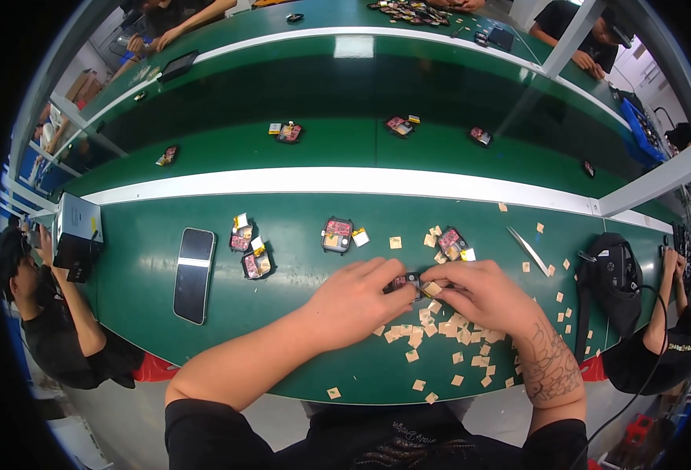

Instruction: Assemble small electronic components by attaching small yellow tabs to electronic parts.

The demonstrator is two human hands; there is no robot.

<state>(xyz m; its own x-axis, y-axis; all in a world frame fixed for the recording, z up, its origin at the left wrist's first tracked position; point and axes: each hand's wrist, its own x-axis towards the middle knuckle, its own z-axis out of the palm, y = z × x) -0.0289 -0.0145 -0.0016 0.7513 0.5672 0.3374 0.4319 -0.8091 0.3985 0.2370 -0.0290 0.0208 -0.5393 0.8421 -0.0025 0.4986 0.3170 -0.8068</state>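
Near the front edge, my left hand is closed round a small black square watch case with its open inside facing up. My right hand meets it from the right, thumb and forefinger pinched at the case's edge on a small tan square. Fingers partly hide the case. Loose tan squares lie scattered under and around my right hand. Just beyond my hands is another open case with a red inside and a silver-yellow battery. A similar case lies beyond my left hand.
Two more cases lie left, beside a phone. White tweezers and a black bag are right; a box stands far left. Past a white rail, several cases sit on a green belt. Co-workers sit at both sides and opposite.
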